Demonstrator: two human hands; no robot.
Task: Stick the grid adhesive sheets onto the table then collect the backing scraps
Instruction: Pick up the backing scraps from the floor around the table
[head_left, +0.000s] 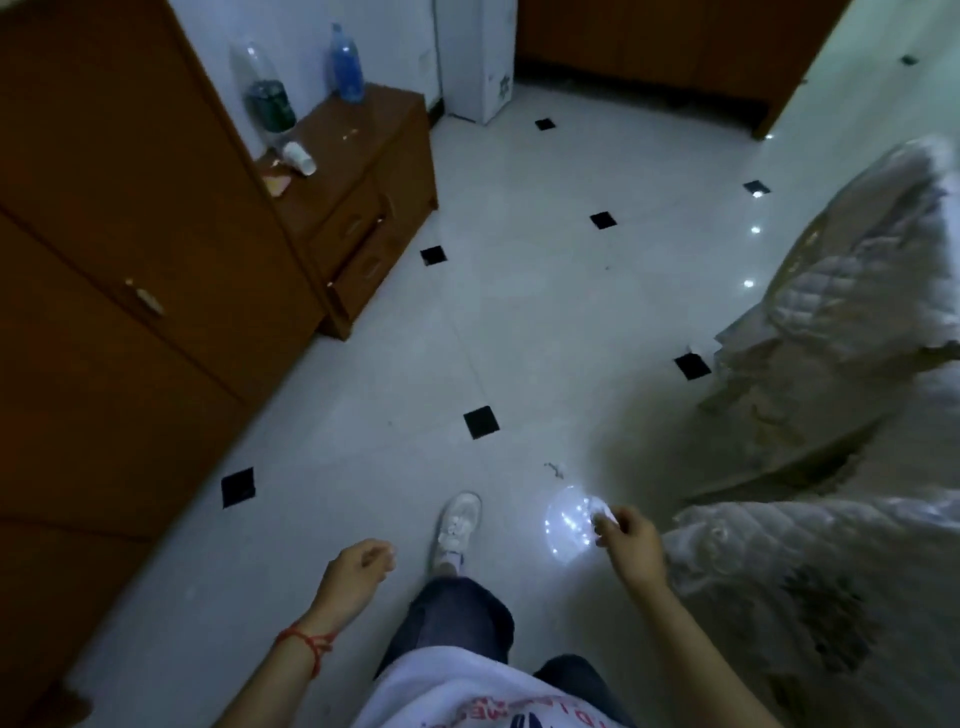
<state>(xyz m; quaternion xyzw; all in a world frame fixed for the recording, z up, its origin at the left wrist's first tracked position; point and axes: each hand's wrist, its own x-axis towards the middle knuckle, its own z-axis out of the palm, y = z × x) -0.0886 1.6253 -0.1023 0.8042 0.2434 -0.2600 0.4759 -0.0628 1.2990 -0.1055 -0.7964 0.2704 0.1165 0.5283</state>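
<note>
A small pale crumpled scrap (602, 512), whitish and blurred, is pinched between the curled fingers of the right hand (631, 538), held out over the glossy white floor (519, 322) just beside a bright light reflection. The left hand (358, 566) is seen loosely curled with nothing in it. A white shoe (458, 525) is planted between the hands

Red lettering on the white shirt (457, 696) is cut off and unreadable; nothing else bears text.
</note>
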